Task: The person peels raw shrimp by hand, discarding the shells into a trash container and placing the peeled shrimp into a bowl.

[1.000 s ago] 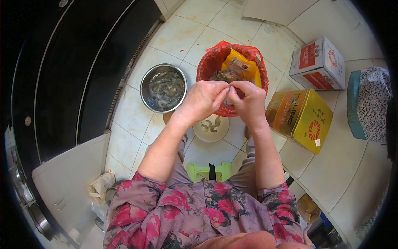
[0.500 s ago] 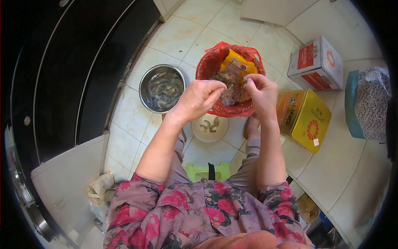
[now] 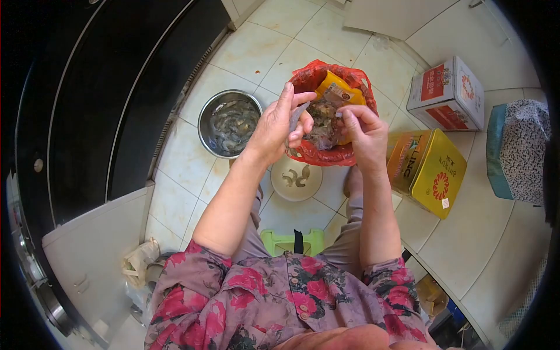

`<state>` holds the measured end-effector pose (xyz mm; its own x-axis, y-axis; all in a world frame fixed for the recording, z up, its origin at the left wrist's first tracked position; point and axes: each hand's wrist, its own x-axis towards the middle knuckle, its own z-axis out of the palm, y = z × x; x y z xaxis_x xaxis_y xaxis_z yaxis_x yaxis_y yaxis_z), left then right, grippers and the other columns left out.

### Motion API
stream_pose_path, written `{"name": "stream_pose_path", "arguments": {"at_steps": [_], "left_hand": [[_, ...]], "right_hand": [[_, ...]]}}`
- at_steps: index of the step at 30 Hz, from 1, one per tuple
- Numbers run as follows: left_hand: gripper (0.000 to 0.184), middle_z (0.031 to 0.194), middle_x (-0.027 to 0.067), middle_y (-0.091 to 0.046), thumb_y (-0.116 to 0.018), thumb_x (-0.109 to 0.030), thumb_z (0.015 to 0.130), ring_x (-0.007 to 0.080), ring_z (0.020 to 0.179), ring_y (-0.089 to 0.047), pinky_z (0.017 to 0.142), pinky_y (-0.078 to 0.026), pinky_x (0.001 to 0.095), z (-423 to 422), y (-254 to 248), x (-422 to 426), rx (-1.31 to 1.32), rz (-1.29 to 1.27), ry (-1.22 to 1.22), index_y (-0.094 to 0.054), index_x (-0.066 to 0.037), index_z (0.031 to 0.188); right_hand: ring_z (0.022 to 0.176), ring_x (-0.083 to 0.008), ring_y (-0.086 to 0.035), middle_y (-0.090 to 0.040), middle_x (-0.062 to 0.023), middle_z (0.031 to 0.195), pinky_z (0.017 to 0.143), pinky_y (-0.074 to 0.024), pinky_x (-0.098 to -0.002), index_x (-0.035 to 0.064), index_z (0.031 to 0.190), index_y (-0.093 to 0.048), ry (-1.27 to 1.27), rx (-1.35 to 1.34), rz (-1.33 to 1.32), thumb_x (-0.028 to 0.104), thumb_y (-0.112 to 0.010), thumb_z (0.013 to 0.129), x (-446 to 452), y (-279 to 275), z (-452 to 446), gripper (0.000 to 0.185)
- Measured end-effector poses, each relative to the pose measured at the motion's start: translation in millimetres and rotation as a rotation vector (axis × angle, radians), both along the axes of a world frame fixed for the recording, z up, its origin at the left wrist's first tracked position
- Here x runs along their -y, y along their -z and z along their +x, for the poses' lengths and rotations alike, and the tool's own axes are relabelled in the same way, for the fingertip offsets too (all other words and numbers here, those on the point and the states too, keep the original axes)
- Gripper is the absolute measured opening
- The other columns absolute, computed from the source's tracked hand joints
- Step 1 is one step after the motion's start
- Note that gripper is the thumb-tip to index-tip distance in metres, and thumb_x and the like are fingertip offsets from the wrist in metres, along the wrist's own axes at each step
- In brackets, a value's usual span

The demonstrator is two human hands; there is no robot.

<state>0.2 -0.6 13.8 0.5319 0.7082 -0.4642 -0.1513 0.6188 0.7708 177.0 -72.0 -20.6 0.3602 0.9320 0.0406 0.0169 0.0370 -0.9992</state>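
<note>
A grey shrimp (image 3: 298, 116) lies across the fingers of my left hand (image 3: 273, 129), which holds it with the thumb and some fingers raised. My right hand (image 3: 366, 133) is closed in a pinch; a small pale bit (image 3: 338, 115) shows at its fingertips, too small to name. Both hands are above the near part of a bin lined with a red bag (image 3: 303, 153). Inside it lie shrimp scraps (image 3: 322, 137) and a yellow packet (image 3: 332, 87). A steel bowl (image 3: 201, 133) of shrimp stands to the left. Below the hands, a white bowl (image 3: 296, 195) contains several shrimp.
A green stool (image 3: 280, 238) is between my legs. On the right are a yellow tin (image 3: 438, 175), a white and red box (image 3: 446, 93) and a patterned cloth item (image 3: 524, 149). Black cabinet fronts (image 3: 146, 87) line the left side. The floor is tiled (image 3: 262, 44).
My left hand has turned and its fingers have spread, bringing the shrimp into view. The right hand has shifted slightly down, still pinched. Bowls and bin stay in place.
</note>
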Motion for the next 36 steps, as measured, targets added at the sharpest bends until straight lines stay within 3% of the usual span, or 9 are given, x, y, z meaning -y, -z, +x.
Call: {"name": "stream_pose_path", "arguments": {"at_steps": [4, 6, 10, 13, 19, 25, 27, 30, 36], "left_hand": [[0.078, 0.068, 0.0039, -0.053, -0.025, -0.064, 0.097, 0.0055, 0.045, -0.033, 0.042, -0.029, 0.0202, 2.2, 0.3, 1.3, 0.019, -0.052, 0.065, -0.036, 0.000, 0.140], [0.083, 0.069, 0.0046, -0.054, -0.025, -0.068, 0.096, 0.0057, 0.044, -0.034, 0.042, -0.028, 0.0202, 4.4, 1.1, 2.2, 0.019, -0.049, 0.086, -0.030, -0.001, 0.144], [0.094, 0.071, 0.0074, -0.056, -0.029, -0.075, 0.090, 0.0054, 0.044, -0.037, 0.041, -0.030, 0.0196, 13.6, 2.0, 10.7, 0.024, -0.015, 0.204, -0.023, -0.001, 0.147], [0.101, 0.069, 0.0086, -0.057, -0.033, -0.079, 0.085, 0.0052, 0.044, -0.040, 0.041, -0.032, 0.0193, 17.9, 12.5, 15.7, -0.010, 0.000, 0.287, -0.022, -0.001, 0.148], [0.095, 0.069, 0.0082, -0.057, -0.034, -0.074, 0.089, 0.0068, 0.044, -0.042, 0.041, -0.036, 0.0200, 17.2, 3.5, 13.6, 0.029, -0.064, 0.299, -0.022, 0.000, 0.147], [0.070, 0.074, 0.0068, -0.061, -0.048, -0.046, 0.098, 0.0074, 0.055, -0.052, 0.047, -0.046, 0.0222, 12.4, 2.8, 12.9, 0.028, 0.024, 0.315, -0.028, 0.000, 0.146], [0.053, 0.083, 0.0064, -0.066, -0.059, -0.023, 0.095, 0.0062, 0.062, -0.056, 0.050, -0.048, 0.0215, 7.9, -5.8, 11.8, -0.084, 0.194, 0.391, -0.042, 0.002, 0.138], [0.039, 0.091, 0.0067, -0.069, -0.063, -0.011, 0.090, 0.0053, 0.064, -0.057, 0.052, -0.049, 0.0206, 3.8, 2.4, 4.5, -0.074, 0.149, 0.351, -0.055, 0.004, 0.126], [0.026, 0.087, 0.0070, -0.069, -0.061, -0.011, 0.092, 0.0050, 0.061, -0.058, 0.054, -0.050, 0.0200, -4.9, 7.2, -4.6, -0.005, 0.186, 0.156, -0.063, 0.003, 0.115]], "right_hand": [[0.079, -0.0098, -0.061, -0.064, -0.0032, 0.093, 0.069, -0.0493, -0.0231, -0.0033, 0.093, -0.067, 0.048, 0.521, 0.130, 0.009, -0.063, 0.092, -2.0, 1.4, 4.2, 0.014], [0.078, -0.0098, -0.061, -0.065, -0.0034, 0.089, 0.069, -0.0488, -0.0242, -0.0027, 0.096, -0.067, -0.027, 0.127, -0.017, 0.010, -0.063, 0.091, 1.4, -0.5, 2.0, 0.014], [0.072, -0.0087, -0.062, -0.067, -0.0040, 0.079, 0.065, -0.0484, -0.0229, -0.0044, 0.099, -0.065, -0.233, -0.138, -0.149, 0.011, -0.064, 0.090, 5.1, -13.0, -4.6, 0.018], [0.068, -0.0060, -0.061, -0.066, -0.0024, 0.076, 0.061, -0.0485, -0.0223, -0.0053, 0.096, -0.065, -0.385, -0.094, -0.247, 0.010, -0.063, 0.091, 8.1, -16.7, -1.4, 0.016], [0.060, -0.0055, -0.060, -0.065, -0.0014, 0.071, 0.056, -0.0477, -0.0210, -0.0046, 0.092, -0.065, -0.303, -0.103, -0.195, 0.008, -0.063, 0.090, 10.6, -15.1, 5.3, 0.013], [0.055, -0.0052, -0.056, -0.064, -0.0013, 0.068, 0.049, -0.0450, -0.0208, -0.0037, 0.089, -0.065, -0.219, -0.071, -0.239, 0.010, -0.064, 0.090, 8.4, -14.3, 9.8, 0.013], [0.053, -0.0051, -0.055, -0.063, -0.0014, 0.067, 0.047, -0.0442, -0.0204, -0.0031, 0.089, -0.065, -0.178, -0.097, -0.239, 0.010, -0.065, 0.090, 7.2, -12.1, 11.1, 0.014], [0.052, -0.0053, -0.056, -0.063, -0.0013, 0.066, 0.046, -0.0440, -0.0196, -0.0017, 0.089, -0.065, -0.083, -0.171, -0.244, 0.012, -0.065, 0.091, 6.3, -11.7, 11.1, 0.014], [0.052, -0.0061, -0.058, -0.063, -0.0020, 0.067, 0.046, -0.0455, -0.0197, -0.0007, 0.088, -0.065, -0.082, -0.225, -0.244, 0.014, -0.065, 0.091, 4.2, -16.6, 2.0, 0.015]]}}
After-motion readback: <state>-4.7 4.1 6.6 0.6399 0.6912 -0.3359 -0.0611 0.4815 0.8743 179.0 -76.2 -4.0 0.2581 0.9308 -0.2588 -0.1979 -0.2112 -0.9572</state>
